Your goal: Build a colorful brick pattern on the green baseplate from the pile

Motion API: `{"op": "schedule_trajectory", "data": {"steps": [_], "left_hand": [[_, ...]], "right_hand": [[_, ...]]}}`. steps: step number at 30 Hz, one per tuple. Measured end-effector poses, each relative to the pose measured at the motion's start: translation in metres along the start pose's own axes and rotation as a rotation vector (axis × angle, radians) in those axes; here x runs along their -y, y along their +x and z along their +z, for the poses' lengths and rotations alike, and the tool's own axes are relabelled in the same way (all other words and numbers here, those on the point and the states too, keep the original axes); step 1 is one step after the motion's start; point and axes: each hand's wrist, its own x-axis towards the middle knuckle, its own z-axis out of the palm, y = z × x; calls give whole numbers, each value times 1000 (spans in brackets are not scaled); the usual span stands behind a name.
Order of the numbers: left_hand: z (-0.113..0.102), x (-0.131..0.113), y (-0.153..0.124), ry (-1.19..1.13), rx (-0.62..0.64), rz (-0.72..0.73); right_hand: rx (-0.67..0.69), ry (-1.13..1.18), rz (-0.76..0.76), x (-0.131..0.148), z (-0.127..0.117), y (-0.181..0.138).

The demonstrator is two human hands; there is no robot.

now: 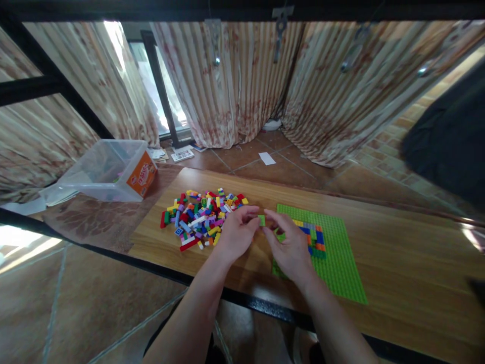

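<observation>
A small green toy brick [261, 220] is between the fingertips of my two hands, above the wooden table. My left hand [237, 233] pinches it from the left with thumb and fingers. From the other side, my right hand [291, 245] closes its thumb and index finger on it. Bright green shows under the right hand's curled fingers; whether that is another brick, I cannot tell. Beneath and beyond the right hand lies a green baseplate [341, 268]. On it a block of multicoloured bricks [319, 241] is built up, partly hidden by that hand.
A pile of loose bricks [200, 217] spreads over the table [397, 268] left of my hands. Farther left, a clear plastic bin [102, 189] with an orange label stands on a brown cloth [102, 227]. Metal clips [281, 30] hang from the black bar above. Curtains [235, 86] hang behind.
</observation>
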Motion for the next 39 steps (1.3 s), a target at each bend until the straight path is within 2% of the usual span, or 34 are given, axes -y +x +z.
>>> {"op": "schedule_trajectory", "data": {"steps": [4,11,17,21,24,26,34,39], "left_hand": [[5,-2,-2,46,106,28],[25,7,-3,92,152,26],[50,12,-9,99,192,-1],[59,15,-10,126,201,7],[61,17,-8,173,179,32],[61,18,-7,207,177,43],[67,23,-6,324,168,97],[61,18,-5,315,-8,238]], "right_hand": [[58,-49,-21,0,-9,-1],[18,-90,0,-4,-34,-8],[74,-98,41,-16,-64,-17],[-42,-120,116,-35,-90,-18],[-168,-149,201,-50,-108,-18],[-203,-161,253,-57,-116,-18],[-121,-214,266,-57,-116,-21],[-4,-234,148,-48,-93,-23]]}}
